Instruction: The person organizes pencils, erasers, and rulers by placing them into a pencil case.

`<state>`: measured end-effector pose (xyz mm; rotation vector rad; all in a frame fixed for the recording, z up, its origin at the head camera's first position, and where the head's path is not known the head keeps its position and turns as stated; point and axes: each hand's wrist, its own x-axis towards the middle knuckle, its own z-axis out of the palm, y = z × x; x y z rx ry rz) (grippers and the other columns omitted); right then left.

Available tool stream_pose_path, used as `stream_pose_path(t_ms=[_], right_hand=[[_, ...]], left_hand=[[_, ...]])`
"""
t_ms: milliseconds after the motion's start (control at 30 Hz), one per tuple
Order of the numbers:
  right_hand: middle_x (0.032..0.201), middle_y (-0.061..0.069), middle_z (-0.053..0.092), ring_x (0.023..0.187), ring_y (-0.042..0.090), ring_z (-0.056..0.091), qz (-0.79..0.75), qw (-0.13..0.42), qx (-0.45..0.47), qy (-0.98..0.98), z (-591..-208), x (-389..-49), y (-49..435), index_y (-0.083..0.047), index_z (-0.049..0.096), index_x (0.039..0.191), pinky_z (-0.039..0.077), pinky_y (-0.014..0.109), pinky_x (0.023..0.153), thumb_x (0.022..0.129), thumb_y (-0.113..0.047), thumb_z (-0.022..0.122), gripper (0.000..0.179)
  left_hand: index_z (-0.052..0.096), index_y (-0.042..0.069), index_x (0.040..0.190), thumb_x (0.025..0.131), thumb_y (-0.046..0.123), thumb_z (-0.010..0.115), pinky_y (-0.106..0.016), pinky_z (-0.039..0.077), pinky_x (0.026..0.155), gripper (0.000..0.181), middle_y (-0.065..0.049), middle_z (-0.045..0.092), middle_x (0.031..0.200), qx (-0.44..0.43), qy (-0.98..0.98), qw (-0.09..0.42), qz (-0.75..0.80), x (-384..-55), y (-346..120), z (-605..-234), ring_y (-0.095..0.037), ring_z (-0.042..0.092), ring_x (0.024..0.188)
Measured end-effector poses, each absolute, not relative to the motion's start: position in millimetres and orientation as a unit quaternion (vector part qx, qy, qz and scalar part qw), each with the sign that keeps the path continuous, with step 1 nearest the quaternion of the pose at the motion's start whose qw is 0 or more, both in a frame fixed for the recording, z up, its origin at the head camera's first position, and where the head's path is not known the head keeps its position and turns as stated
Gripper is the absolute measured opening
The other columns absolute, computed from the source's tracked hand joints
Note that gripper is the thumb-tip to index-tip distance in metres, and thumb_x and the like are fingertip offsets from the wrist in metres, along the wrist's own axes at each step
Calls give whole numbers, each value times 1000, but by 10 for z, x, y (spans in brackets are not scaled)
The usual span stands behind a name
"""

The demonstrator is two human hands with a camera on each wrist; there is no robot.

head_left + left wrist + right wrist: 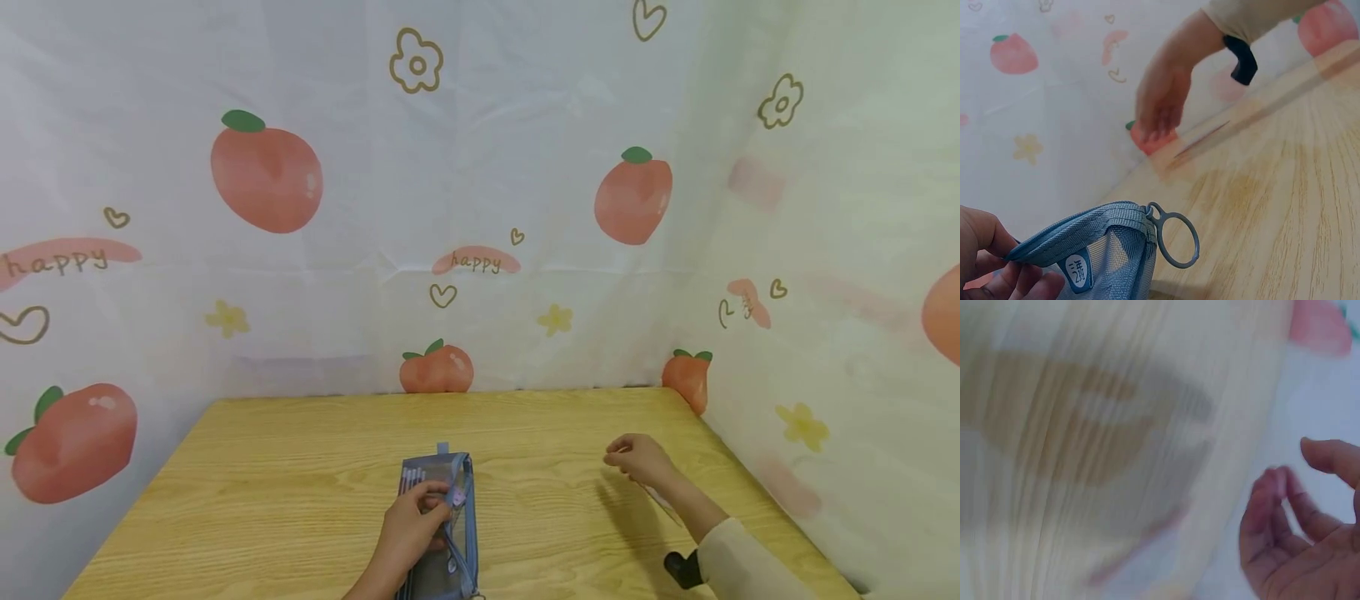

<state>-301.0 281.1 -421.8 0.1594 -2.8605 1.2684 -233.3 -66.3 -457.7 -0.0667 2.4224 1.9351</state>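
A blue mesh zip pencil case [438, 575] lies lengthwise on the table, with several slim sticks [411, 477] showing at its left side. My left hand [408, 525] pinches the case's upper edge between thumb and fingers. In the left wrist view, a round label [1077, 272] and a grey ring [1177, 240] show on the case. My right hand [641, 458] is over the table's right side, its thumb apart from loosely bent fingers, holding nothing. Under it lies a thin pencil-like stick [1204, 139], blurred in the right wrist view; its exact kind is unclear.
The wood-grain table [300, 475] meets a white printed cloth [337, 292] at the back and another stretch of cloth [862, 400] along the right. A black device [682, 569] is worn at my right wrist.
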Motion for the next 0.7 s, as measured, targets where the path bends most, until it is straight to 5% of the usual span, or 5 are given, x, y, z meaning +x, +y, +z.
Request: stream_pose_path(t_ms=[233, 433, 700], right_hand=[[93, 26, 56, 79, 35, 56, 254, -11, 0, -967, -4188, -2971, 3361, 17, 53, 97, 49, 43, 64, 76, -21, 67, 45], [53, -3, 32, 49, 11, 30, 248, -18, -27, -968, -4352, -2969, 3477, -8, 44, 53, 30, 23, 43, 65, -16, 73, 32], [49, -6, 24, 45, 8, 22, 229, -8, -28, -973, -4457, -3010, 3520, -12, 42, 50, 22, 19, 40, 62, -15, 73, 34]], left_hand=[[60, 4, 109, 73, 11, 58, -32, 53, 50, 36, -5, 57, 83, -23, 785, 16, 619, -2332, -666, -4579, -16, 55, 68], [59, 3, 109, 74, 10, 58, -32, 53, 49, 36, -5, 58, 82, -17, 781, 17, 624, -2333, -665, -4589, -16, 55, 66], [59, 3, 109, 73, 9, 58, -32, 53, 50, 37, -6, 57, 82, -23, 779, 17, 626, -2328, -672, -4579, -16, 55, 66]])
